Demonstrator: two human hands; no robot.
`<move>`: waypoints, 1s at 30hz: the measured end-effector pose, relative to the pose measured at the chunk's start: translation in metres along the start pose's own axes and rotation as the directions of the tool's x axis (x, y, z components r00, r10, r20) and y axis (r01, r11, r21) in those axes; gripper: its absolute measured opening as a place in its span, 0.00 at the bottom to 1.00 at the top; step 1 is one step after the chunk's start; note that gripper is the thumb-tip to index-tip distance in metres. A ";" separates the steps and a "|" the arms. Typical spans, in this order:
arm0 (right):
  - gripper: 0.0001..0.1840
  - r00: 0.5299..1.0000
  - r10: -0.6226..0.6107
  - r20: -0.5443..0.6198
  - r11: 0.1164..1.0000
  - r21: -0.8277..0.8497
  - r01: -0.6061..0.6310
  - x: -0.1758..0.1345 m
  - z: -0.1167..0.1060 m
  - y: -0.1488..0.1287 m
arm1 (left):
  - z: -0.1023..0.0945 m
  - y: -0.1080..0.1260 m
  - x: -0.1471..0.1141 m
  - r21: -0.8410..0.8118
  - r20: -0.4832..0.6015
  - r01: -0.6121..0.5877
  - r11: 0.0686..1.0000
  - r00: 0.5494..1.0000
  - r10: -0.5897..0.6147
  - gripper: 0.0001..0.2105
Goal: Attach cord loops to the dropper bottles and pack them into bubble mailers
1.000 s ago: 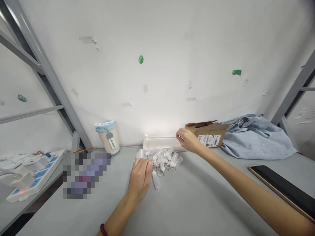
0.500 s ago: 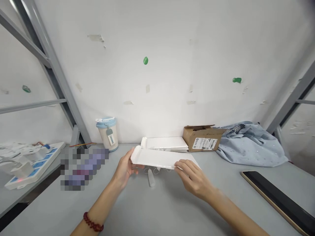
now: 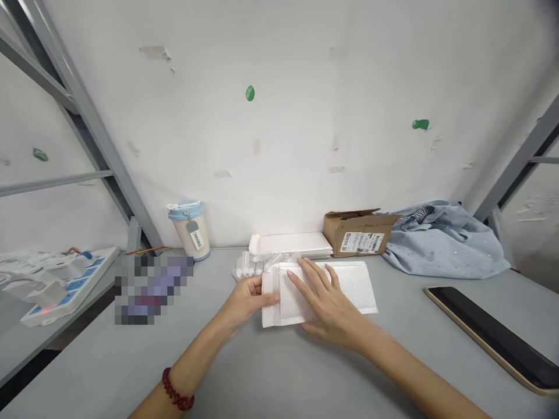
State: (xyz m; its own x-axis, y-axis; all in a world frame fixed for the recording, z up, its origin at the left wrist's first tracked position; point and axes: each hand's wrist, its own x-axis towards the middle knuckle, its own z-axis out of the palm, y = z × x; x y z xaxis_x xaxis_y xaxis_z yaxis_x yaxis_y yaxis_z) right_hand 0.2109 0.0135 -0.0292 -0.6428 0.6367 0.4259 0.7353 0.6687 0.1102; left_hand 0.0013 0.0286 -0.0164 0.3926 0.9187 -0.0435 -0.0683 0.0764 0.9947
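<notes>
A white padded envelope (image 3: 357,288) lies crosswise in front of me, low over the grey desk, its flap end to the left. My left hand (image 3: 245,304) pinches that flap end between thumb and fingers. Across the envelope's middle rests my right hand (image 3: 326,305), fingers spread and the thumb by the near edge. Just behind, partly covered by the envelope and my hands, are clear plastic packs with small white pieces (image 3: 248,266). A stack of similar white envelopes (image 3: 293,242) sits farther back near the wall.
An opened cardboard box (image 3: 361,234) and a pale blue cloth (image 3: 445,247) stand back right. A phone (image 3: 493,337) lies at the right. To the left are a lidded cup (image 3: 190,231), a pixelated purple item (image 3: 155,291) and a power strip (image 3: 72,291) with plugs.
The envelope has come down towards the desk and turned its broad face up to me. My right hand has moved from its near edge onto its top and spread its fingers.
</notes>
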 end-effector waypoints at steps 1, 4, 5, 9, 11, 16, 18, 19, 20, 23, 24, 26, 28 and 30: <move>0.51 1.000 0.001 -0.009 1.000 0.019 -0.001 0.000 0.000 -0.002 | 0.003 -0.003 0.000 0.012 0.005 0.002 1.000 1.000 -0.002 0.13; 0.50 1.000 -0.006 -0.029 0.998 0.062 0.008 -0.001 0.000 -0.005 | 0.009 -0.011 0.001 0.063 0.019 -0.001 0.998 1.000 -0.001 0.12; 0.49 0.999 -0.014 -0.032 0.998 0.067 0.016 -0.001 -0.001 -0.006 | 0.010 -0.014 0.001 0.101 0.014 -0.013 0.995 1.000 0.012 0.11; 0.45 0.997 -0.058 -0.056 0.997 0.039 0.061 -0.002 -0.005 -0.007 | 0.014 -0.020 0.003 0.272 -0.040 -0.061 0.960 0.996 0.075 0.14; 0.43 0.994 -0.075 -0.084 0.997 0.024 0.077 -0.002 -0.006 -0.005 | 0.015 -0.021 0.003 0.303 -0.058 -0.069 0.951 0.994 0.091 0.15; 0.37 0.981 -0.073 -0.181 0.996 0.042 0.081 0.000 -0.008 0.004 | 0.008 -0.015 0.003 0.382 -0.096 -0.061 0.922 0.990 0.105 0.18; 0.34 0.984 -0.031 -0.177 0.997 0.068 0.044 0.001 -0.009 0.010 | 0.000 -0.012 0.003 0.482 -0.127 -0.072 0.873 0.980 0.151 0.19; 0.33 0.988 -0.008 -0.156 0.996 0.087 0.022 0.000 -0.009 0.014 | -0.004 -0.010 0.002 0.556 -0.127 -0.092 0.826 0.973 0.193 0.17; 0.33 0.992 0.012 -0.128 0.994 0.111 0.002 0.000 -0.009 0.017 | -0.008 -0.009 0.002 0.630 -0.103 -0.119 0.767 0.967 0.234 0.14; 0.31 0.999 0.052 -0.002 0.980 0.194 -0.051 -0.002 -0.006 0.024 | -0.019 -0.011 -0.001 0.773 0.057 -0.197 0.602 0.968 0.244 0.12; 0.30 0.997 0.061 0.038 0.974 0.218 -0.068 -0.002 -0.006 0.026 | -0.021 -0.013 -0.001 0.791 0.104 -0.216 0.572 0.969 0.222 0.16; 0.29 0.993 0.070 0.089 0.964 0.250 -0.091 -0.003 -0.005 0.026 | -0.023 -0.016 -0.002 0.817 0.146 -0.230 0.529 0.970 0.195 0.19; 0.29 0.991 0.077 0.107 0.957 0.270 -0.103 -0.003 -0.005 0.025 | -0.021 -0.016 -0.003 0.846 0.134 -0.213 0.488 0.972 0.192 0.20; 0.29 0.990 0.081 0.114 0.952 0.285 -0.111 -0.002 -0.006 0.023 | -0.018 -0.013 -0.003 0.862 0.105 -0.182 0.472 0.977 0.185 0.17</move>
State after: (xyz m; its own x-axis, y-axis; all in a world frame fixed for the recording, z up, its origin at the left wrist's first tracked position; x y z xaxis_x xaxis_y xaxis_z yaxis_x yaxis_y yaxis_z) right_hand 0.2308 0.0255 -0.0227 -0.6016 0.7285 0.3277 0.7100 0.6756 -0.1984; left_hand -0.0159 0.0315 -0.0311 0.4675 0.8709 0.1514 0.6871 -0.4658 0.5576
